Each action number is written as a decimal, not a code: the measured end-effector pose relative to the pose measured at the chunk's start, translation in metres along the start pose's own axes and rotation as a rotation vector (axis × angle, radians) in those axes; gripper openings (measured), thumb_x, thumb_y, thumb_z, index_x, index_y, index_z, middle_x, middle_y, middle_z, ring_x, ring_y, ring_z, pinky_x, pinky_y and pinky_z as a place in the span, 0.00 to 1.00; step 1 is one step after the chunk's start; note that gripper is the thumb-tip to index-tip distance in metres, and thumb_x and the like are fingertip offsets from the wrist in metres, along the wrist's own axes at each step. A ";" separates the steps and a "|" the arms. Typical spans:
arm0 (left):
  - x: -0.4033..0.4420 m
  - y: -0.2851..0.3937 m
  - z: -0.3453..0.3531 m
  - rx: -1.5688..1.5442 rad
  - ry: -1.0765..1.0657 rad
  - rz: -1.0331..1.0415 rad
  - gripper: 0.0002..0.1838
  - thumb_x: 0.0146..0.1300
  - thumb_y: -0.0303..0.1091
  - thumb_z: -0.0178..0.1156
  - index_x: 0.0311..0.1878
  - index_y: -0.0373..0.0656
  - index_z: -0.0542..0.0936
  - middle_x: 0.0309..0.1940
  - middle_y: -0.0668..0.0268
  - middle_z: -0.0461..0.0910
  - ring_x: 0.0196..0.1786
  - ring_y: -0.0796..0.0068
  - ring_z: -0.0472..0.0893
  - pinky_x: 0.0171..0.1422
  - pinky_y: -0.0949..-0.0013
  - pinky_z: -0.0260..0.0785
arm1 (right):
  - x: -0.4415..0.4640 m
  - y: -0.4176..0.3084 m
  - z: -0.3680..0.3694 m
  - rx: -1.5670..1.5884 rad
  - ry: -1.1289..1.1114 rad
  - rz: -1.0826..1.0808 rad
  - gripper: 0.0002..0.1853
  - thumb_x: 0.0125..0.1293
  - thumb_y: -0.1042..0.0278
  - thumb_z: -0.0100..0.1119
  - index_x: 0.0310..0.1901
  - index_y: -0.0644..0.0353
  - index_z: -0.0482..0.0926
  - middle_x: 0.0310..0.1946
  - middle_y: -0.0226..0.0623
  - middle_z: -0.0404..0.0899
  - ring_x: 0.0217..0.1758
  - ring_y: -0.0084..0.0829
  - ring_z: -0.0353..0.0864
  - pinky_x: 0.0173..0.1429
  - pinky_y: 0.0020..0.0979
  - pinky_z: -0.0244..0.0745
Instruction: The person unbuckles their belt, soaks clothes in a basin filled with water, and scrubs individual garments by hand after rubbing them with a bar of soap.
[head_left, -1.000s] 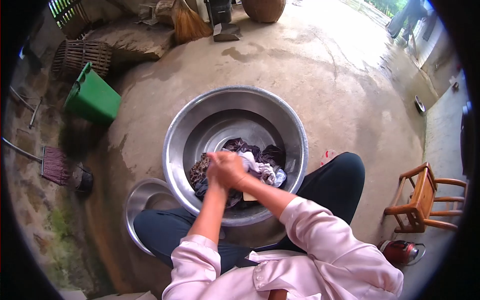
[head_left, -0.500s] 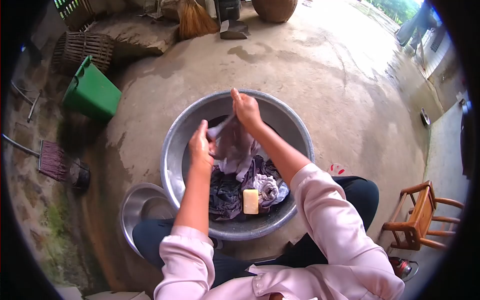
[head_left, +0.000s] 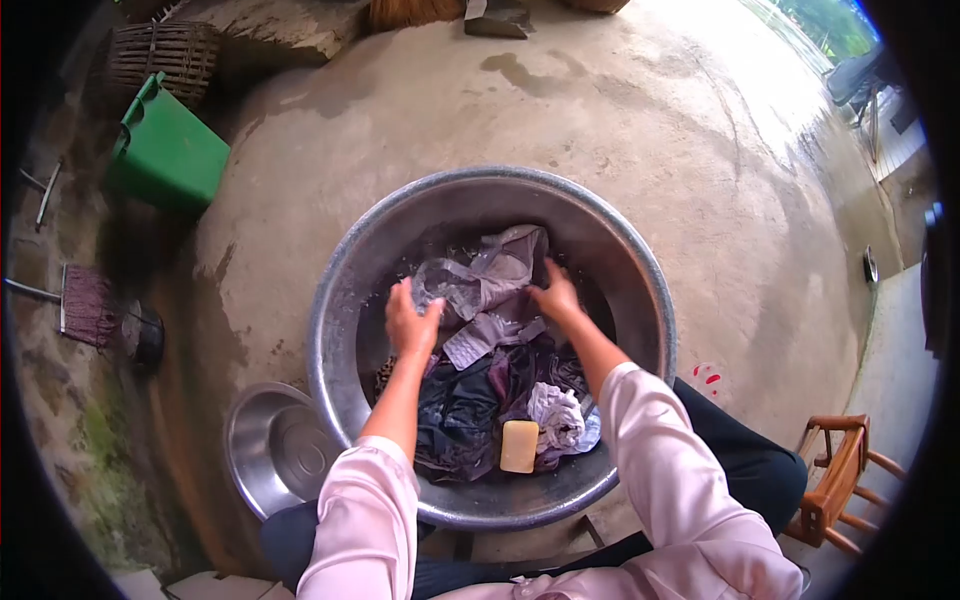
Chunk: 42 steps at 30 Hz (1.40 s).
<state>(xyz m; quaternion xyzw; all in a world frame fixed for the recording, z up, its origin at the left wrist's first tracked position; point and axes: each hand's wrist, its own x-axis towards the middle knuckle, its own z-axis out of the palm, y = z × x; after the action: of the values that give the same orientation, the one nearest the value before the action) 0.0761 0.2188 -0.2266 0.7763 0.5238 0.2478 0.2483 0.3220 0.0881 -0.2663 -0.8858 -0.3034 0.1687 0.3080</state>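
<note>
A wet mauve-grey bra (head_left: 500,280) lies spread in the big metal basin (head_left: 340,250), with splashing water around it. My left hand (head_left: 413,318) is at its left side, thumb and fingers apart, holding nothing. At its right edge is my right hand (head_left: 558,293), fingers also apart and close to the fabric; whether they touch it I cannot tell. Nearer me lie dark wet clothes (head_left: 455,410) and a crumpled pale pink cloth (head_left: 556,415). A yellowish bar of soap (head_left: 519,446) rests on top of the clothes.
A smaller metal basin (head_left: 255,440) stands at the left of the big one. Farther left are a green bin (head_left: 172,145), a woven basket (head_left: 160,60) and a purple brush head (head_left: 85,305). A wooden chair (head_left: 835,480) is at the right, on the concrete floor (head_left: 400,120).
The bra has gone from being held up, gathered between both hands, to lying spread in the basin. My hands have lowered and moved apart. The view has tilted down.
</note>
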 end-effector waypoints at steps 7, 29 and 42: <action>-0.007 0.014 0.035 0.102 -0.564 -0.032 0.24 0.58 0.42 0.58 0.60 0.60 0.75 0.58 0.52 0.74 0.59 0.52 0.75 0.61 0.58 0.67 | -0.013 0.007 0.037 -0.236 -0.509 -0.232 0.13 0.50 0.65 0.61 0.32 0.67 0.82 0.35 0.58 0.80 0.42 0.52 0.82 0.45 0.45 0.76; -0.013 -0.024 0.028 -1.931 -0.543 -0.741 0.28 0.64 0.59 0.53 0.46 0.40 0.79 0.40 0.61 0.80 0.46 0.64 0.80 0.54 0.61 0.71 | -0.143 -0.188 -0.016 0.290 -0.190 -0.540 0.13 0.50 0.61 0.63 0.36 0.56 0.78 0.35 0.45 0.70 0.41 0.47 0.73 0.43 0.45 0.72; 0.026 0.004 0.037 -0.930 -0.002 -0.634 0.12 0.65 0.40 0.59 0.39 0.39 0.79 0.30 0.71 0.75 0.33 0.80 0.73 0.40 0.72 0.67 | 0.025 -0.054 -0.019 -0.204 -0.159 -0.599 0.11 0.56 0.59 0.61 0.37 0.54 0.76 0.39 0.43 0.76 0.51 0.47 0.73 0.53 0.43 0.71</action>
<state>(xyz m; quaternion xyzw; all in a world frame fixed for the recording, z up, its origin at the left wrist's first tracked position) 0.1110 0.2371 -0.2484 0.3900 0.5668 0.3653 0.6271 0.3265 0.1291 -0.2198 -0.7676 -0.5890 0.1078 0.2287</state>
